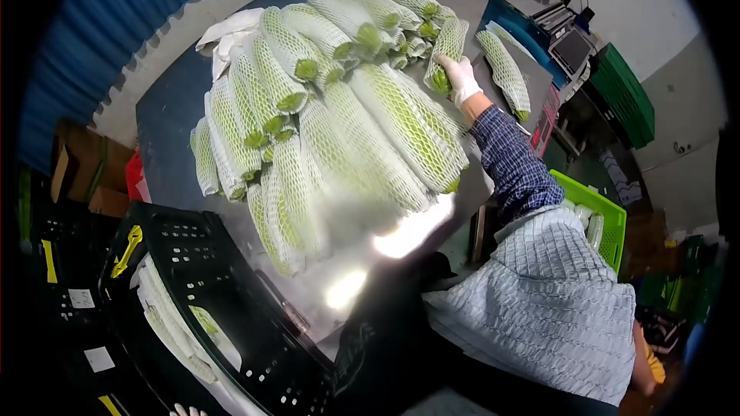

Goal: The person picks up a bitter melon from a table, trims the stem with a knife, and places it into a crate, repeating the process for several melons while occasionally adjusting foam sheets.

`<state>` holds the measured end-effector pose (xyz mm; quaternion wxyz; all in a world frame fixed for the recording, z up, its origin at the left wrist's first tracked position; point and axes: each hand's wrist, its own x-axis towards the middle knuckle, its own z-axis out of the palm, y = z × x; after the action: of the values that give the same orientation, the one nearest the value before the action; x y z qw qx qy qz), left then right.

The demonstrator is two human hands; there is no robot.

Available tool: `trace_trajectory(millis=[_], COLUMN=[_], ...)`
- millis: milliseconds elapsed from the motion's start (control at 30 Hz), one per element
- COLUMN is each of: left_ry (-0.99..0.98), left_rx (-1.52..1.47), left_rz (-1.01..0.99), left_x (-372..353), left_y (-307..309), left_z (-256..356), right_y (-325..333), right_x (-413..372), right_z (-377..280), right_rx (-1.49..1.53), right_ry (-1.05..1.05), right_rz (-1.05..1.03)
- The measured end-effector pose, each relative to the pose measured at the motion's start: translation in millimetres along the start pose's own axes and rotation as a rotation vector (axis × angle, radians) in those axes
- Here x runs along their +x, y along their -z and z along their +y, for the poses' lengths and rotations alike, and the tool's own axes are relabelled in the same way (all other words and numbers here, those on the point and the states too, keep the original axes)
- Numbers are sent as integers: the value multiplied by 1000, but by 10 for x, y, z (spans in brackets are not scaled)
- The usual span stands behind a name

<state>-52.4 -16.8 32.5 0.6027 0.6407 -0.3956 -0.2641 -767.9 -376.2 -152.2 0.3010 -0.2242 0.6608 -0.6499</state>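
My right hand (460,79), in a white glove, is closed around the lower part of a long green vegetable in a white foam net (450,40). It is at the right end of a big heap of similar netted vegetables (393,127) on the dark table (171,100). More netted vegetables (505,73) lie just right of that hand on a flat plate with a red edge, which looks like a scale (546,119). Only the gloved fingertips of my left hand (187,410) show at the bottom edge, near the black crate; its grip is hidden.
A black perforated crate (231,293) with white-wrapped goods inside stands at the lower left. A bright green crate (613,219) is at the right, below my sleeve. Electronic equipment (570,50) and a dark green crate (623,96) are beyond. A blue curtain (108,38) hangs at the left.
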Motion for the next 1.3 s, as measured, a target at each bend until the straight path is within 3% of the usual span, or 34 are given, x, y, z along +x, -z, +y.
trace_trajectory(millis=[67, 167, 300, 333, 367, 433, 567, 600, 633, 667, 700, 733, 800, 833, 867, 900, 933, 967, 1000, 1033, 1067, 1100, 1167, 1233, 1300], left_ry=[53, 106, 179, 202, 225, 224, 206, 187, 171, 207, 159, 192, 182, 195, 120, 103, 142, 98, 90, 91, 69, 42, -16, -94, -158], left_rx=[11, 23, 23, 31, 40, 61, -13, -86, -432, -71, -41, -53, 63, -31, -73, -10, -44, -46, -23, -11, -1, 6, -17, -57, -126], left_rz=[37, 82, 69, 68, 69, 87, 13, -84, -554, 114, 199, -10, 124, 187, 109, 208, 238, 213, 189, 149, 155, 152, 193, 264, 322], left_x=[23, 32, 99, 126, 131, 111, 150, 231, 451, 62, 39, 43, -12, -1, 0, 15, 49, 36, 14, 77, 93, 83, 70, 25, -27], left_y=[3, -52, 61, 94, 123, -8, 291, 580, 1228, -108, -446, 383, -226, -281, -149, -345, -324, -190, -169, -144, -138, -147, -121, -56, -46], left_z=[-22, -20, -108, -130, -154, -117, -320, -472, -921, -105, 46, -403, -110, -82, -145, -32, 4, -50, -38, -51, -41, -40, -58, -30, 33], right_y=[-47, -191, -221, -298, -210, -281, -138, -139, -158, -106, 1, 15, 157, 19, -117, -24, -30, -176, -280, -553, -706, -945, -1312, -1657, -1927], right_x=[345, 656, 1091, 1160, 1172, 1670, 1929, 2105, 2224, 2278, 2263, 2266, 2251, 2026, 1801, 2353, 2209, 2041, 1443, 1033, 908, 318, -799, -1907, -2765], right_z=[149, 218, 370, 380, 389, 776, 1086, 1351, 1490, 1508, 1449, 1351, 1062, 795, 515, 620, 312, 77, -410, -691, -850, -1103, -1451, -1624, -1704], right_rx=[76, 12, -32, -28, 99, -251, -478, -444, -409, -832, -1230, -1593, -1487, -898, -227, -364, -334, -236, -680, -383, -276, -283, -179, -135, -318], right_ry=[-5, -88, -219, -298, -336, -376, -340, -304, -268, 5, 319, 690, 832, 316, -42, 63, 382, 474, 771, 738, 811, 916, 992, 877, 1254], right_rz=[-51, 136, 152, 266, 20, 304, 250, 252, 247, 63, -136, -361, -381, -395, -179, -244, -290, -252, -75, -191, -289, -343, -647, -779, -956])
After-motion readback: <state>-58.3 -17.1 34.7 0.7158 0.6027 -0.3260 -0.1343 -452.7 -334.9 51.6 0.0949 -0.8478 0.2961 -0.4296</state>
